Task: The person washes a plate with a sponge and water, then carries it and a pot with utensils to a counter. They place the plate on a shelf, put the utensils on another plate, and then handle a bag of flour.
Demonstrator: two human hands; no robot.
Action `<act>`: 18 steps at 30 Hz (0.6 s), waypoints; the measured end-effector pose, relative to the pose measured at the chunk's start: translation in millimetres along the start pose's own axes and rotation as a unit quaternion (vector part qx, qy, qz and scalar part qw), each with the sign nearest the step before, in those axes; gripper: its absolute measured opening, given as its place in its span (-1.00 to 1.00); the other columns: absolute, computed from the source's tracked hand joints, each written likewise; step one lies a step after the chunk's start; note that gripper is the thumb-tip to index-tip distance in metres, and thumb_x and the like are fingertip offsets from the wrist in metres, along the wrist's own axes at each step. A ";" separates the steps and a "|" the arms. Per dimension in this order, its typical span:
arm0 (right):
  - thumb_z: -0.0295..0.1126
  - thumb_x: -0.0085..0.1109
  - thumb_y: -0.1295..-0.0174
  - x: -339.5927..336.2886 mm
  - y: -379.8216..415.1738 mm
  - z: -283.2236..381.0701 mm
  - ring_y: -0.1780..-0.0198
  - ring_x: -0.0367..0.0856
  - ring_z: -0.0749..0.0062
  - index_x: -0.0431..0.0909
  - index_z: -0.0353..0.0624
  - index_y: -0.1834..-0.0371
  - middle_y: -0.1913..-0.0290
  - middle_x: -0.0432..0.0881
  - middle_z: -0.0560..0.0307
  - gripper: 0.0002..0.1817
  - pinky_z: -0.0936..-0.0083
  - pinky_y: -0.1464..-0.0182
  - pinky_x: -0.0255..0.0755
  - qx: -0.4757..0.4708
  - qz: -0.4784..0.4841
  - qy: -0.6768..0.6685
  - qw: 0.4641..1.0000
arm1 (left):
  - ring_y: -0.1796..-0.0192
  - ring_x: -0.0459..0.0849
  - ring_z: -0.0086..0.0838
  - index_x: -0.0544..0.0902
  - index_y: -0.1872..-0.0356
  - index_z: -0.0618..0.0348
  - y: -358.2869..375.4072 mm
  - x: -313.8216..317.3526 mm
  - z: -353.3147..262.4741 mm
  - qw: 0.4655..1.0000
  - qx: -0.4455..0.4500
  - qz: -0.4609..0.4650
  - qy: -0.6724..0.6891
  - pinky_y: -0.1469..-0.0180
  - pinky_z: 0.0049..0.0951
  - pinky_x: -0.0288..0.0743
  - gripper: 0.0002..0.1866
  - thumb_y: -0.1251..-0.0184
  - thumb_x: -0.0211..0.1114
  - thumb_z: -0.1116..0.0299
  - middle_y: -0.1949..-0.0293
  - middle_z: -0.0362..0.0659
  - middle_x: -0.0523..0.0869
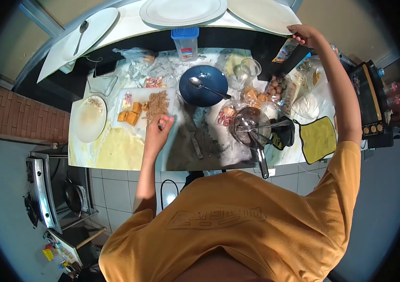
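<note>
My left hand [159, 130] hovers at the near edge of a white cutting board [129, 96], its fingers loosely curled and slightly apart, with nothing visible in them. Shredded brown food [158, 103] lies just beyond the fingertips, beside orange-brown blocks [129, 115] and a small chopped pile [127, 99]. Stretched far to the upper right, my right hand [305, 36] has its fingers closed at the rim of a large off-white plate [261, 15] on the raised shelf. A dark blue bowl [195, 96] with a spoon [204, 86] in it stands mid-table.
A knife [194, 141] lies right of the board. A clear bowl [247, 134] with utensils sits near the front edge, its black handle overhanging. Nearby are a yellow-green cloth [318, 139], bagged food [275, 91], a blue-lidded container [186, 44] and a round plate [89, 124].
</note>
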State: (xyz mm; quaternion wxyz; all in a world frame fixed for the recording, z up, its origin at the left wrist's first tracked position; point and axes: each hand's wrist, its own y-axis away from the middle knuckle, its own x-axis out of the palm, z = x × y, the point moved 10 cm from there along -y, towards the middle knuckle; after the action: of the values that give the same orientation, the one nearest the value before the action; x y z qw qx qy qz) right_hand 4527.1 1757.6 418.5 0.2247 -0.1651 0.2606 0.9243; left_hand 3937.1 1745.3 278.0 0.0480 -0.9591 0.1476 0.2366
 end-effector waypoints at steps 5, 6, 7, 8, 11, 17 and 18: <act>-0.14 0.22 -0.22 0.9 12.5 12.4 0.75 0.27 0.71 0.49 -0.24 0.35 0.62 0.43 0.28 -0.66 0.72 0.75 0.17 0.000 -0.057 0.105 0.993 | 0.51 0.40 -0.62 0.62 0.33 0.23 23.6 3.7 38.3 0.999 -0.036 0.008 0.015 0.45 -0.53 0.30 -0.74 -0.32 0.31 0.20 0.56 -0.28 0.50; -0.08 0.20 -0.24 -5.5 15.8 19.6 0.76 0.29 0.67 0.49 -0.25 0.36 0.65 0.42 0.27 -0.61 0.67 0.77 0.18 -0.002 -0.098 0.210 0.973 | 0.50 0.41 -0.62 0.62 0.33 0.23 28.0 8.5 44.8 0.997 -0.057 0.028 0.035 0.44 -0.53 0.30 -0.75 -0.34 0.29 0.22 0.56 -0.30 0.51; -0.01 0.18 -0.25 -12.9 20.7 26.5 0.78 0.30 0.63 0.49 -0.25 0.38 0.68 0.41 0.26 -0.56 0.63 0.78 0.18 -0.003 -0.137 0.311 0.940 | 0.50 0.41 -0.62 0.62 0.33 0.23 31.0 10.8 49.4 0.997 -0.060 0.031 0.033 0.44 -0.53 0.30 -0.75 -0.34 0.29 0.22 0.56 -0.30 0.51; -0.01 0.18 -0.25 -15.6 23.4 24.0 0.78 0.30 0.63 0.49 -0.25 0.38 0.68 0.41 0.26 -0.56 0.63 0.78 0.18 0.004 -0.137 0.309 0.941 | 0.49 0.41 -0.63 0.61 0.31 0.24 32.9 15.4 52.0 0.997 -0.051 0.042 0.046 0.43 -0.54 0.30 -0.75 -0.36 0.27 0.22 0.55 -0.29 0.52; -0.17 0.10 -0.25 5.2 117.5 78.4 0.43 0.45 0.23 0.50 -0.30 0.16 0.42 0.50 -0.02 -0.64 0.37 0.39 0.36 -0.210 -0.267 0.431 0.836 | 0.48 0.40 -0.65 0.60 0.29 0.27 39.3 23.5 52.3 0.995 -0.045 0.066 0.060 0.41 -0.55 0.30 -0.74 -0.39 0.24 0.22 0.54 -0.27 0.54; -0.03 0.05 -0.36 64.7 267.3 -65.9 0.61 0.41 0.62 0.55 -0.14 0.17 0.57 0.46 0.30 -0.63 0.63 0.52 0.34 -0.175 -0.080 0.154 0.969 | 0.47 0.41 -0.64 0.59 0.29 0.31 60.3 38.6 48.1 0.982 -0.119 0.136 0.061 0.39 -0.55 0.33 -0.70 -0.41 0.18 0.21 0.53 -0.25 0.56; -0.08 0.09 -0.34 70.8 273.1 -117.9 0.54 0.49 0.54 0.55 -0.14 0.11 0.49 0.51 0.23 -0.66 0.54 0.45 0.41 -0.092 -0.064 0.091 0.989 | 0.47 0.41 -0.64 0.59 0.30 0.31 64.2 46.3 48.7 0.975 -0.144 0.155 0.061 0.39 -0.55 0.34 -0.69 -0.42 0.17 0.20 0.53 -0.24 0.56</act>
State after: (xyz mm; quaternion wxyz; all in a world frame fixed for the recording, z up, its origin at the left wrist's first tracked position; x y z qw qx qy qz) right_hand 4352.6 1506.9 404.5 0.2427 -0.2853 0.1827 0.9090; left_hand 3935.1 1680.0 211.9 -0.1373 -0.9341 0.2615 0.2006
